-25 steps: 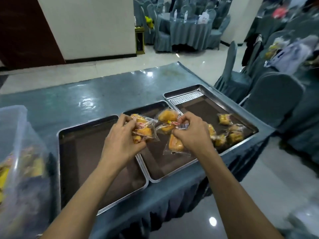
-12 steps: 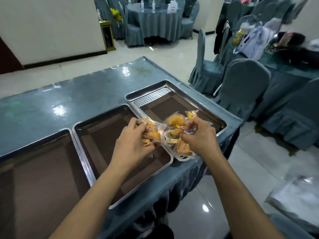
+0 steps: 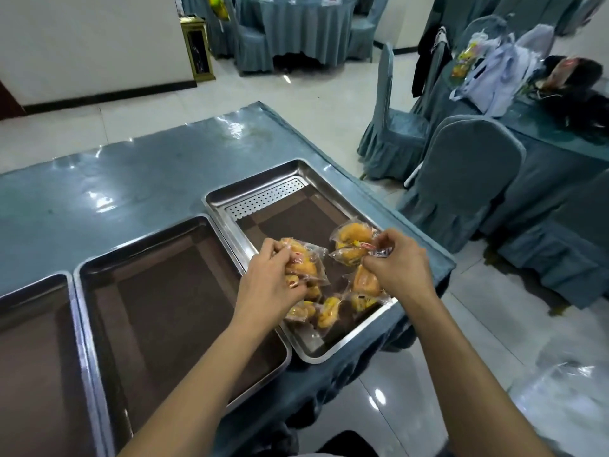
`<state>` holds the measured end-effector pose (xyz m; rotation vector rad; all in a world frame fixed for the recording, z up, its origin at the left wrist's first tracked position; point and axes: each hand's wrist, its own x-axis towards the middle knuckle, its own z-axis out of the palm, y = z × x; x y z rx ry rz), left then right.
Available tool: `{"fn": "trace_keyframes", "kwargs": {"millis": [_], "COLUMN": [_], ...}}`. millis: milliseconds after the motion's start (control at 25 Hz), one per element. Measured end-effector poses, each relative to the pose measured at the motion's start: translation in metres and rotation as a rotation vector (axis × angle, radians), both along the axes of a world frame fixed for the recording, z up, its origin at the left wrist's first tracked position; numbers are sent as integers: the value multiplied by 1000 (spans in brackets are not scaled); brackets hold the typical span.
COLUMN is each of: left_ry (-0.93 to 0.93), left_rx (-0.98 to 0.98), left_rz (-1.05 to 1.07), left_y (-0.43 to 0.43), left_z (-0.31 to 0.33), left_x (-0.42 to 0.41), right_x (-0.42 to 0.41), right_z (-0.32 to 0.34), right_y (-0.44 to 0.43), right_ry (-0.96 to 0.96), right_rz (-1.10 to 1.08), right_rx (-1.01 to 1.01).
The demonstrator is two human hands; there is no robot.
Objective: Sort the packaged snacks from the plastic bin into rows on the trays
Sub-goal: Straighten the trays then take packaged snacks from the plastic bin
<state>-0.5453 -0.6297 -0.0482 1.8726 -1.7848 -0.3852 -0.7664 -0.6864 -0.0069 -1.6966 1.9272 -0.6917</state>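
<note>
Three steel trays lie side by side on the blue table: the left tray, the middle tray and the right tray. My left hand grips a bunch of clear-wrapped yellow snack packets above the right tray's near left part. My right hand pinches another cluster of snack packets by their wrapper ends over the same tray. A few loose packets lie in the right tray's near corner. The plastic bin is out of view.
The blue table ends just right of the right tray. Covered chairs and a cluttered table stand to the right. A clear plastic bag lies on the floor at lower right.
My view has swung right, so the bin has left the frame. Both hands, still holding their packets, have moved from the middle tray to above the right tray.
</note>
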Motion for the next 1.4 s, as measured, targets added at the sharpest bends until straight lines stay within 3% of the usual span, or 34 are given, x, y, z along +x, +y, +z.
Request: {"fn": "trace_keyframes", "kwargs": {"millis": [360, 600, 760, 840, 1160, 1400], "left_ry": [-22, -52, -6, -18, 16, 85], "left_rx": [124, 281, 489, 531, 334, 240], "left_rz": [73, 198, 162, 150, 278, 363], "left_y": [-70, -103, -109, -110, -102, -85], "left_z": [-49, -68, -81, -82, -58, -39], "left_x": [-53, -101, -115, -116, -112, -105], "right_x": [-38, -61, -67, -70, -58, -31], "right_z": [-42, -70, -88, -92, -87, -72], "right_y": [-115, -170, -192, -199, -205, -188], "right_ry": [296, 364, 363, 405, 485, 272], "right_rz": [127, 306, 516, 578, 643, 803], "right_rx": [75, 141, 339, 340, 66, -13]}}
